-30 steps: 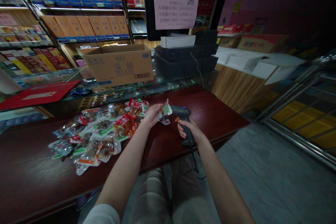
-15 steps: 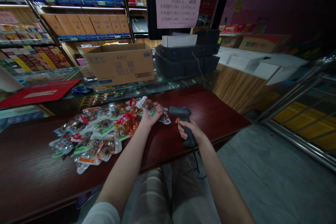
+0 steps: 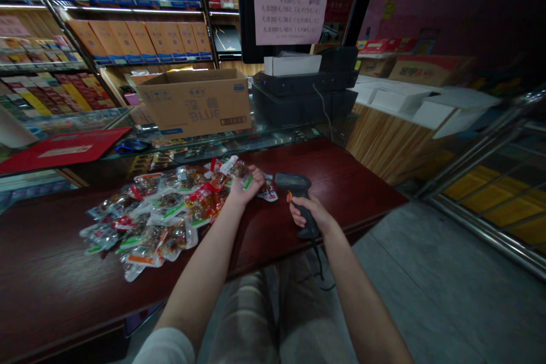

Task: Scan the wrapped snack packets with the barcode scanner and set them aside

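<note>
My right hand (image 3: 310,211) is wrapped around the handle of a dark barcode scanner (image 3: 294,183), a finger at its orange trigger. The scanner's head points left toward my other hand. In my left hand (image 3: 251,184) is a clear food packet (image 3: 237,168) with brown contents and a green strip, held above the table. Just right of that hand another packet (image 3: 268,190) lies on the wood, partly hidden by the fingers. A heap of similar vacuum-sealed packets (image 3: 149,210), with green, orange and red markings, spreads to the left.
The dark red wooden table (image 3: 341,176) meets a glass counter behind it. On the counter stand a cardboard box (image 3: 194,105), a black printer-like machine (image 3: 302,102), a mouse (image 3: 132,147) and a red mat (image 3: 63,148). A metal railing (image 3: 482,227) runs along the right.
Both hands, the packet and the scanner stay almost where they were. The small blue light on top of the scanner no longer shows.
</note>
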